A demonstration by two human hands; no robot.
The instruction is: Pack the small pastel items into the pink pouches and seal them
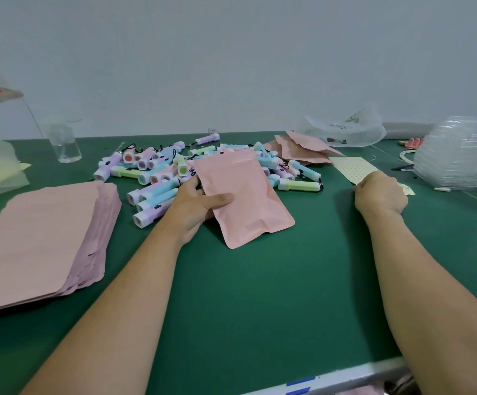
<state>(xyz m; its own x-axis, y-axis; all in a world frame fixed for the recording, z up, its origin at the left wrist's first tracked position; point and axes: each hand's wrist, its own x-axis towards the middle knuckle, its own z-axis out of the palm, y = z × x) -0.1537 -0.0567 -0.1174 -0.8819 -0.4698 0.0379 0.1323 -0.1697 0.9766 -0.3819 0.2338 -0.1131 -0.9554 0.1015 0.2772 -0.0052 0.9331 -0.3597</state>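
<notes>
My left hand [193,208] grips a pink pouch [246,203] by its left edge, thumb on top, holding it tilted above the green table [260,295]. Behind it lies a heap of small pastel flashlight-shaped items [157,178] in blue, purple, green and pink, with black cords. My right hand [379,193] rests on the table at the right, fingers curled on the near edge of a pale dotted sheet [352,168]. What the fingers pinch is hidden.
A thick stack of flat pink pouches [40,235] lies at the left. Several more pink pouches [303,149] sit behind the heap. A clear bottle [65,143], a crumpled plastic bag [345,129] and stacked clear trays [456,158] stand along the back and right.
</notes>
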